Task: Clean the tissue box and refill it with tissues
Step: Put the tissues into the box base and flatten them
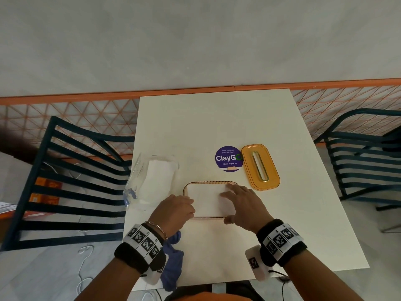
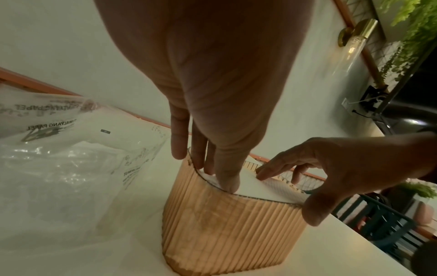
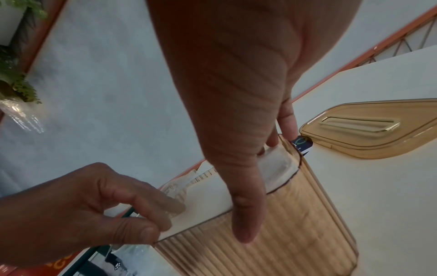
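Observation:
An amber ribbed tissue box (image 1: pixel 209 182) (image 2: pixel 231 224) (image 3: pixel 295 224) stands open-topped on the white table (image 1: pixel 217 127), filled with white tissues (image 1: pixel 208 200) (image 2: pixel 255 188) (image 3: pixel 208 198). My left hand (image 1: pixel 186 206) (image 2: pixel 212 168) presses its straight fingers down on the tissues at the box's left end. My right hand (image 1: pixel 233 203) (image 3: pixel 264 186) lays its fingers on the tissues at the right end, thumb against the near wall outside. The box's amber lid (image 1: pixel 260 167) (image 3: pixel 373 130) with a slot lies flat to the right.
A clear plastic pack of tissues (image 1: pixel 156 179) (image 2: pixel 71 158) lies left of the box. A blue cloth (image 1: pixel 173 257) sits at the near table edge under my left wrist. A purple round sticker (image 1: pixel 227 158) is beside the lid. Dark slatted chairs (image 1: pixel 71 183) flank the table.

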